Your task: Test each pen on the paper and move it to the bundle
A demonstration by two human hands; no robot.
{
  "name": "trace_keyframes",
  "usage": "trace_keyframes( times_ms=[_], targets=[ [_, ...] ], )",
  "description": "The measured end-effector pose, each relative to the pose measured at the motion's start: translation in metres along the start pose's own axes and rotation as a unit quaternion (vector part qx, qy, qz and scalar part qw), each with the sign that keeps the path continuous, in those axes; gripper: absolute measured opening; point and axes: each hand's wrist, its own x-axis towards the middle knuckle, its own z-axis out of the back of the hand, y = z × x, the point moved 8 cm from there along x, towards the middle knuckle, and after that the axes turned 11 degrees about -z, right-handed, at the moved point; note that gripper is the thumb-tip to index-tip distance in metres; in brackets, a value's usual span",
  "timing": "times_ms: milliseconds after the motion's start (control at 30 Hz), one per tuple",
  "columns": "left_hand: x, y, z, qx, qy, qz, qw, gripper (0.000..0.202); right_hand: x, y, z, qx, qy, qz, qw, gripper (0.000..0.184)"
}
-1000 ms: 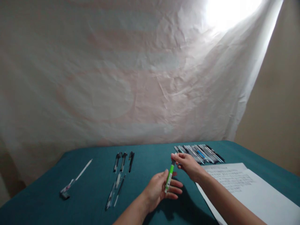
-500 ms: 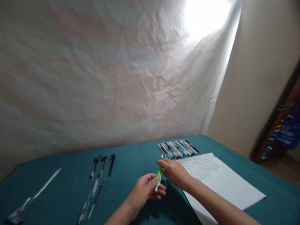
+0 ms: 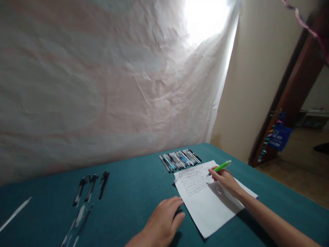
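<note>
My right hand [image 3: 224,179] grips a green pen [image 3: 221,166] in a writing hold, its tip down on a white sheet of paper [image 3: 208,202] with lines of writing near its top. Flat on the teal table [image 3: 133,192], my left hand [image 3: 164,221] lies with fingers stretched out, its fingertips at the sheet's left edge. It holds nothing.
A row of several pens [image 3: 180,159] lies just beyond the paper. More dark pens [image 3: 90,183] and loose pen parts lie at the left, blurred. A white cloth hangs behind the table. A wooden door frame [image 3: 288,92] stands at the right.
The view swung right. My right hand carried the green pen out of my left hand and over to the paper. My left hand let go and dropped flat onto the table.
</note>
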Motion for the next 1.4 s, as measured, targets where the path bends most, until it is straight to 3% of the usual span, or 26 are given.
trace_keyframes(
  times_ms=[233,600,1400],
  targets=[
    [0.014,0.001,-0.034,0.047,0.081,-0.052,0.994,0.051,-0.007,-0.02,-0.001,-0.002,0.017,0.005,1.0,0.024],
    [0.01,0.0,-0.037,0.166,0.14,-0.05,0.975,0.055,-0.008,-0.028,0.013,-0.073,-0.053,0.035,0.995,0.015],
    [0.008,0.001,-0.037,0.183,0.126,-0.071,0.972,0.053,-0.009,-0.024,0.01,-0.104,-0.046,0.083,0.99,0.011]
  ],
)
